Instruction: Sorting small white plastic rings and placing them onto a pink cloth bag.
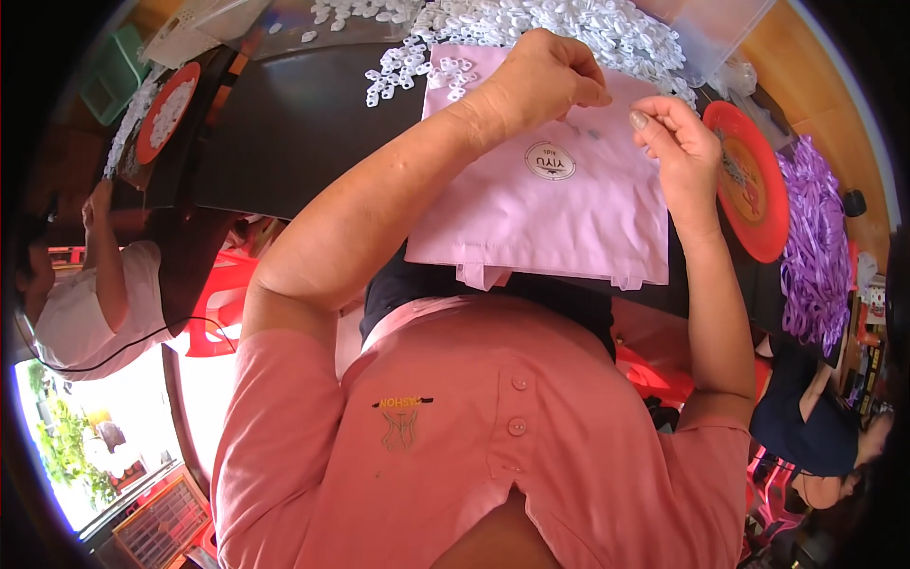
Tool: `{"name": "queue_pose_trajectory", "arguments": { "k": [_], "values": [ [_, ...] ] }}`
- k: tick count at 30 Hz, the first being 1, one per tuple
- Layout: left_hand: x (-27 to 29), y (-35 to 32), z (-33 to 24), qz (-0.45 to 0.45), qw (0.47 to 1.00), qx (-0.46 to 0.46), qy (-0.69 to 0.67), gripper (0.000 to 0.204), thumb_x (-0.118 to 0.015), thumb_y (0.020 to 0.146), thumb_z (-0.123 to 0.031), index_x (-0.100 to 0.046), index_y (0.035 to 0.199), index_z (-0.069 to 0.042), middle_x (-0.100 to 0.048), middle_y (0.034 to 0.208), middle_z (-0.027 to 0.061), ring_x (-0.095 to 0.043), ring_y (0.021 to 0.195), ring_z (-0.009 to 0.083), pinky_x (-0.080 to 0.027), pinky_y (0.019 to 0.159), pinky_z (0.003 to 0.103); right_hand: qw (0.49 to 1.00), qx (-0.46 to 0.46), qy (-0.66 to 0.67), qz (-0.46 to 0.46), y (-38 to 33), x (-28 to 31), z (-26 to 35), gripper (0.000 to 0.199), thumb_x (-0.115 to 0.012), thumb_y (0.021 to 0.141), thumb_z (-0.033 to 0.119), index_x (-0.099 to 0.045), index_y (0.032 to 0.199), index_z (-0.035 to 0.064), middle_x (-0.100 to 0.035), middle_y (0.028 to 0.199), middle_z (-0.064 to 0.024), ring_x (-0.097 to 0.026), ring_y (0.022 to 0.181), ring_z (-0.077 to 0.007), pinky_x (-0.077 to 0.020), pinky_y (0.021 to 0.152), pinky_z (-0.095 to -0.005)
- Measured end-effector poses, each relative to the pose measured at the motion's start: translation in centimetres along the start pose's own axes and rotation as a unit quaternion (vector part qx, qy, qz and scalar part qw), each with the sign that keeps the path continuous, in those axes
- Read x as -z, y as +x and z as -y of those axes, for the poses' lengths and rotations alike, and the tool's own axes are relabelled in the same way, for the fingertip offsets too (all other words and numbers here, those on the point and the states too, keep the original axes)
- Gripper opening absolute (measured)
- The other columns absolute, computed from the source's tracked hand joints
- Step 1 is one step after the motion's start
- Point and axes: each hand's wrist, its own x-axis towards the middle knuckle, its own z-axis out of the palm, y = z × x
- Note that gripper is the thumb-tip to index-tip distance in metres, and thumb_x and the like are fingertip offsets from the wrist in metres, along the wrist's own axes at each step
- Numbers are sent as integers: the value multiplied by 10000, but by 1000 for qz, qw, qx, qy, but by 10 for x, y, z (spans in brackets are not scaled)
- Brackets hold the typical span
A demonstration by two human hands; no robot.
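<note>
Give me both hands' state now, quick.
Left hand: closed, fingers curled above the pink bag; whether it holds anything cannot be told.
Right hand: closed, fingers curled by the bag's right edge; nothing clearly visible held.

The cloth bag is plain pale lilac-pink, its straps a similar pink. Its round label is white with a dark ring and dark print. The surface is black, and the small plastic pieces are white. The right-hand plate is bright red with a patterned orange-yellow centre; the left-hand plate is red too. The ribbons are shiny violet. The polo shirt is coral pink, its chest motif yellow and dull olive over a dark stroke. The co-worker's shirt is white, the basket green.
</note>
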Motion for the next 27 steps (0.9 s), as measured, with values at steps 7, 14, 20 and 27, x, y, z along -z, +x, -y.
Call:
{"name": "queue_pose_trajectory", "arguments": {
  "k": [7,14,20,27],
  "values": [
    [-1,1,7,20,998,-48,41,120,-728,744,-115,-672,781,-15,-604,651,6,-485,533,65,-391,483,226,1000,-9,3,9,0,4,3,52,-633,858,24,-636,901,-6,-595,726,25,-516,662,-36,-426,618,-189],
    [-5,3,18,74,957,-175,217,112,-710,717,-104,-644,767,-27,-615,742,65,-583,665,189,-472,611,324,1000,-14,1,21,1,8,1,55,-641,851,32,-637,890,-7,-602,721,23,-520,656,-39,-424,608,-190],
    [-3,3,23,79,920,-236,302,94,-655,695,-42,-639,787,-34,-608,806,84,-611,725,250,-485,655,346,998,-33,1,53,2,9,-2,76,-644,843,44,-629,889,-13,-610,709,11,-527,660,-44,-428,608,-205],
    [13,7,18,109,915,-195,334,125,-650,698,-20,-632,821,-4,-594,791,83,-602,708,226,-478,648,322,995,-7,-42,93,0,7,-5,67,-635,834,51,-626,868,-5,-606,690,6,-512,642,-48,-416,594,-227]
  ]
}}
